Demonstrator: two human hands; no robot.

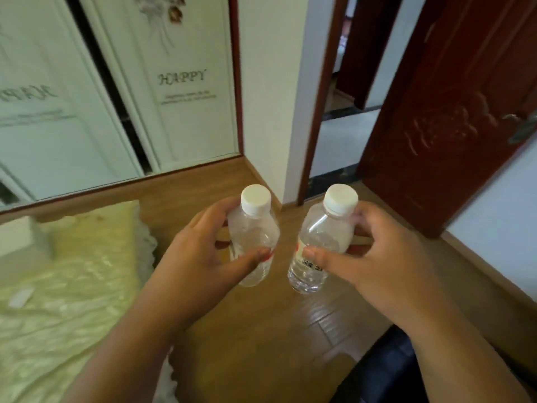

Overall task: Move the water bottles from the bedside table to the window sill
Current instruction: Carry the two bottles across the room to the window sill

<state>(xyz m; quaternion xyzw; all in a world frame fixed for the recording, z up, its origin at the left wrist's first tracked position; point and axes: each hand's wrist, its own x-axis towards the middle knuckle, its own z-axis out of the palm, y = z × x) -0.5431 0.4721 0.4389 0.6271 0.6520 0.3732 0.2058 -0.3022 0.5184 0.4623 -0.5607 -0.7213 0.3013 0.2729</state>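
Note:
Two clear plastic water bottles with white caps are held upright in the air over the wooden floor. My left hand (200,251) grips the left bottle (254,228) round its middle, thumb across the front. My right hand (374,254) grips the right bottle (322,237), thumb on its label with a barcode. The bottles stand a short gap apart, caps level. Neither the bedside table nor the window sill is in view.
A bed with a pale yellow cover (66,286) lies at the left. White wardrobe doors (180,82) with a mirror panel stand behind it. A dark red door (453,106) is open at the right, beside a doorway (340,117). Wooden floor (261,330) runs between.

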